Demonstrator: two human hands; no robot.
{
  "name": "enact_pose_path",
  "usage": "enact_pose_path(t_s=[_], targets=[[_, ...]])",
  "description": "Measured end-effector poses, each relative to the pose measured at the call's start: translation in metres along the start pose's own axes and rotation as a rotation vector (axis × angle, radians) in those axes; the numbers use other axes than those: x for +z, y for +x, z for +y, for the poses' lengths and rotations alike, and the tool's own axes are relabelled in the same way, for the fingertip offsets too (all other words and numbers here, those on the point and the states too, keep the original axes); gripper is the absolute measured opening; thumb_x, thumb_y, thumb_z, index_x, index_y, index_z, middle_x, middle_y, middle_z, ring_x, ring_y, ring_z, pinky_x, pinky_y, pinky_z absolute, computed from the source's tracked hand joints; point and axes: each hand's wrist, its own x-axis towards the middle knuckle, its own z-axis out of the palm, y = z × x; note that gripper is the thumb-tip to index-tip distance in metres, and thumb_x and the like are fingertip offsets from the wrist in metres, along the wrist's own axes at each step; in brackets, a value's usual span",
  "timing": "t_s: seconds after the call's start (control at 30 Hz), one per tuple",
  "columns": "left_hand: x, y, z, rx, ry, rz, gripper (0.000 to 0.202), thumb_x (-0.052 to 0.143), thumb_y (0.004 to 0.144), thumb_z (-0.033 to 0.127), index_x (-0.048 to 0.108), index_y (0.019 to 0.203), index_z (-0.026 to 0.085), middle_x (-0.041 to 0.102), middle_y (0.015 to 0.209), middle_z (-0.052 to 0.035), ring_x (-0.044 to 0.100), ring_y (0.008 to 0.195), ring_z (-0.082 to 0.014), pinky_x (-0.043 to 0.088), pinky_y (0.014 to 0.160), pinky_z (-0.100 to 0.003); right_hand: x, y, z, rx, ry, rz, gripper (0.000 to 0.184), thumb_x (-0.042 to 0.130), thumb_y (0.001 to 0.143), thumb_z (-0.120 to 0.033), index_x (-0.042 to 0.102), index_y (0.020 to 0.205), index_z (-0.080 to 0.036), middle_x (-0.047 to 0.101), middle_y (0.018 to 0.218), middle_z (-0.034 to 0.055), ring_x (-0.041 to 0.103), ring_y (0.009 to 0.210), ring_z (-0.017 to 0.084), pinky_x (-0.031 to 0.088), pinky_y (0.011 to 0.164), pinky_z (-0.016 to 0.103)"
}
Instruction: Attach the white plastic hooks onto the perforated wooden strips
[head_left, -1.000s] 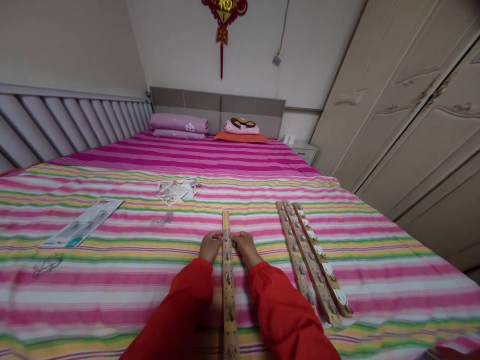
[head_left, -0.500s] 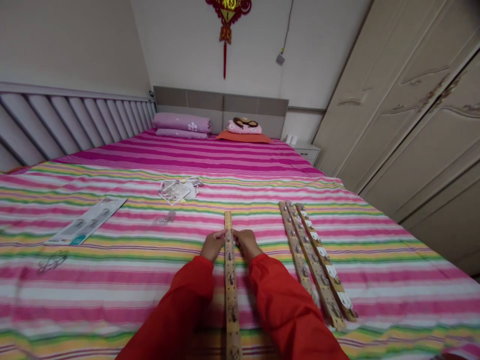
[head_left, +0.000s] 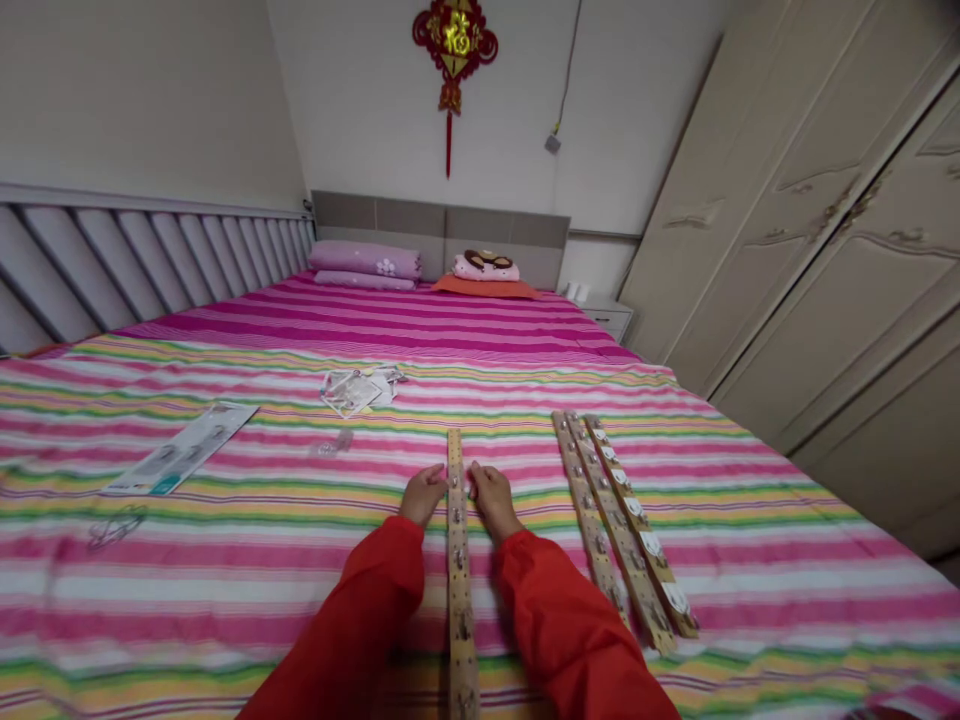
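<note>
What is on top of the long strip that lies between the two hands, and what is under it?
On the strip sits a row of small metal pieces. The striped cloth shows along both sides; what the strip covers underneath cannot be seen.

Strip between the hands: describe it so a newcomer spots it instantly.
On the striped bedspread, find the two red sleeves. Between the left hand and right hand runs a long tan strip bearing metal pieces. It is alone, unlike three strips grouped to its right.
</note>
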Motion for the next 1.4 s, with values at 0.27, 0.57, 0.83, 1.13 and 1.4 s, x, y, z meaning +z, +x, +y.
enact_pose_path(t_s=[0.27,0.57,0.83,1.13,1.4], targets=[[0.004,-0.007,-0.001,0.046,0.068,-0.039,0.025,0.069,0.058,0.032,0.074,0.073,0.012,0.073,0.069,-0.0058,0.066,0.073,-0.022,0.05,0.075,-0.033,-0.002,-0.015,-0.004,-0.016,0.018,-0.069,0.048,0.055,0.066,-0.061,0.047,0.043,-0.02,0.042,0.04,-0.0043,0.036,0.043,0.011,0.028,0.044,0.025],[0.001,-0.022,-0.003,0.05,0.185,-0.058,0.025,0.068,0.059,0.037,0.074,0.067,0.014,0.071,0.06,-0.0041,0.066,0.074,-0.0235,0.05,0.068,-0.031,-0.006,-0.035,-0.009,-0.035,0.02,-0.109,0.051,0.055,0.066,-0.063,0.046,0.041,-0.02,0.04,0.04,-0.0039,0.034,0.043,0.011,0.026,0.044,0.025],[-0.008,-0.032,0.005,0.04,0.27,-0.05,0.032,0.068,0.058,0.045,0.071,0.066,0.014,0.061,0.048,-0.001,0.058,0.055,-0.0168,0.043,0.049,-0.025,-0.01,-0.052,-0.014,-0.097,-0.001,-0.127,0.048,0.05,0.073,-0.059,0.05,0.048,-0.018,0.041,0.046,-0.0034,0.035,0.048,0.012,0.027,0.047,0.025],[-0.105,0.012,0.055,0.143,0.371,0.557,0.03,0.056,0.068,0.032,0.064,0.09,0.013,0.065,0.082,-0.0065,0.06,0.082,-0.0201,0.047,0.076,-0.032,-0.014,-0.059,-0.017,-0.104,0.131,-0.081,0.041,0.054,0.075,-0.056,0.056,0.058,-0.018,0.043,0.052,-0.0037,0.039,0.052,0.014,0.032,0.049,0.025],[-0.14,0.038,0.052,0.181,0.727,0.739,0.035,0.063,0.068,0.038,0.064,0.093,0.013,0.062,0.078,-0.0054,0.057,0.077,-0.0209,0.045,0.073,-0.033,-0.015,-0.058,-0.014,-0.068,0.169,-0.068,0.038,0.055,0.078,-0.054,0.058,0.064,-0.018,0.047,0.056,-0.0027,0.042,0.053,0.014,0.035,0.051,0.025]])
